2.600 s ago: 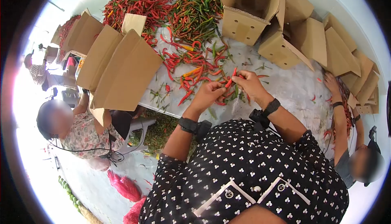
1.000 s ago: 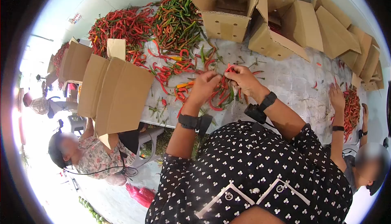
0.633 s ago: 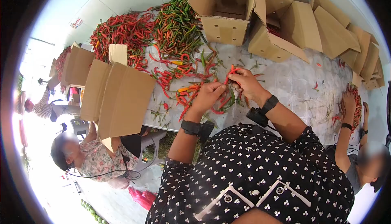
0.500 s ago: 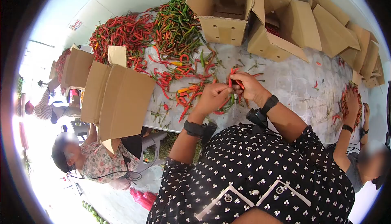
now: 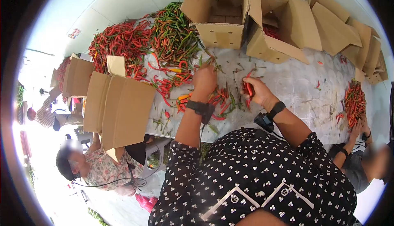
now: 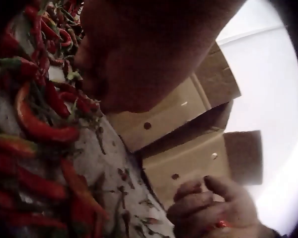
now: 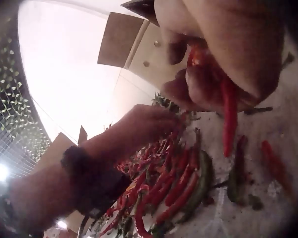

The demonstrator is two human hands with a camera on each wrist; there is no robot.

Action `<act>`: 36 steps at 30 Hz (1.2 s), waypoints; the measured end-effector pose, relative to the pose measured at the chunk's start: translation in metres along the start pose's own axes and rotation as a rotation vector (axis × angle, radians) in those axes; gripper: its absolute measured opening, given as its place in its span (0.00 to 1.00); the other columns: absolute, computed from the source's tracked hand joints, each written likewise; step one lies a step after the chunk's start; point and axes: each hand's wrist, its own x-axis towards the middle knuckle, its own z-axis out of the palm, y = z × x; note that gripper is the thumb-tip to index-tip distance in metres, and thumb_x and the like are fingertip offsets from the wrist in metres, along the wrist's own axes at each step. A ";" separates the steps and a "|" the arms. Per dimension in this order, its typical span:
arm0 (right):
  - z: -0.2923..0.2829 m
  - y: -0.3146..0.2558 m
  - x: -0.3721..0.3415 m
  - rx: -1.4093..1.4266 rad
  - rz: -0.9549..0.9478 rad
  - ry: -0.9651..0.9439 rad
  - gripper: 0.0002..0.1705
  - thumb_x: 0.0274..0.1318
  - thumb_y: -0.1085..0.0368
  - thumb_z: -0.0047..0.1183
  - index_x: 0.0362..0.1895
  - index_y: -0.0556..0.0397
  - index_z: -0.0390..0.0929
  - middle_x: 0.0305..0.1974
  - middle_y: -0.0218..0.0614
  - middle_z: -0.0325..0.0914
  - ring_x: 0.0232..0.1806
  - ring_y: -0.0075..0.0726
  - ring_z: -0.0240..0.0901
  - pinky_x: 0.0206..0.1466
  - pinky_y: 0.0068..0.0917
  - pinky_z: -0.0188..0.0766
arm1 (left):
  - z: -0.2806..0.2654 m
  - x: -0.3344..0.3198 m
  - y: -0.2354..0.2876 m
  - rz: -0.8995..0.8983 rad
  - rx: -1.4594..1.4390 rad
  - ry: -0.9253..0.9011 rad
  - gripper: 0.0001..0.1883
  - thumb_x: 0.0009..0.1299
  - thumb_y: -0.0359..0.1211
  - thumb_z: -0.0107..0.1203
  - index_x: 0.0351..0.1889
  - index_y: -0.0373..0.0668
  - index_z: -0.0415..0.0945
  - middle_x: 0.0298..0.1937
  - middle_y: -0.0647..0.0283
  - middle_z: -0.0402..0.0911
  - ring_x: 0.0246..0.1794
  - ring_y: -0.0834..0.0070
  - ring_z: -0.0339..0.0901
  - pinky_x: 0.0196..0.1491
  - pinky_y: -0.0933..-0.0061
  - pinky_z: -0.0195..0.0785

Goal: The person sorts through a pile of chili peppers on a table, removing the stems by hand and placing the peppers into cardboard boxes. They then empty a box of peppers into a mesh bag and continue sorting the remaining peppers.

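My right hand (image 5: 260,93) grips red chillies (image 5: 248,89) above the table; in the right wrist view one red chilli (image 7: 229,119) hangs down out of the curled fingers. My left hand (image 5: 204,80) reaches to the loose chillies beyond, near a green one, its fingertips hidden behind the back of the hand. From the left wrist, that hand is a dark shape over the scattered stems and red chillies (image 6: 44,129). Between and below both hands lie more loose chillies (image 5: 223,107), mostly red with some green and orange.
A heap of red chillies (image 5: 119,43) and a mostly green heap (image 5: 174,33) sit at the back. Open cardboard boxes (image 5: 219,35) line the back right. Another carton (image 5: 127,113) stands left. People sit at both sides, the right one beside a red chilli pile (image 5: 355,102).
Both hands were together at a red chilli. Since then, my left hand has moved away, left and farther out, to the loose chillies, while my right hand keeps red chillies and has shifted slightly right.
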 end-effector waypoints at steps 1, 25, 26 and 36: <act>0.001 0.002 -0.002 -0.019 0.014 0.000 0.08 0.52 0.59 0.49 0.29 0.50 0.70 0.23 0.32 0.71 0.23 0.32 0.71 0.16 0.21 0.57 | 0.000 0.004 0.001 -0.066 0.085 -0.064 0.10 0.57 0.28 0.48 0.35 0.40 0.75 0.38 0.51 0.74 0.35 0.52 0.74 0.38 0.58 0.68; 0.041 0.000 -0.012 -0.364 0.018 -0.168 0.06 0.50 0.65 0.54 0.32 0.50 0.72 0.23 0.20 0.67 0.20 0.12 0.60 0.16 0.13 0.50 | -0.003 -0.049 0.014 -0.241 -1.059 -0.159 0.05 0.65 0.28 0.48 0.33 0.36 0.71 0.28 0.72 0.73 0.28 0.87 0.67 0.32 0.83 0.62; 0.039 0.002 -0.010 -0.436 -0.014 -0.152 0.06 0.49 0.66 0.54 0.32 0.50 0.72 0.22 0.20 0.67 0.20 0.12 0.60 0.17 0.13 0.50 | -0.004 -0.050 0.015 -0.242 -1.060 -0.162 0.05 0.65 0.28 0.48 0.33 0.36 0.71 0.28 0.72 0.73 0.28 0.87 0.67 0.32 0.83 0.62; -0.006 -0.011 -0.015 -0.312 -0.107 -0.258 0.06 0.49 0.68 0.50 0.34 0.53 0.72 0.25 0.24 0.67 0.21 0.19 0.60 0.22 0.14 0.54 | -0.019 -0.043 0.019 -0.258 -1.101 -0.495 0.09 0.64 0.35 0.49 0.30 0.37 0.72 0.24 0.65 0.72 0.24 0.77 0.70 0.27 0.76 0.62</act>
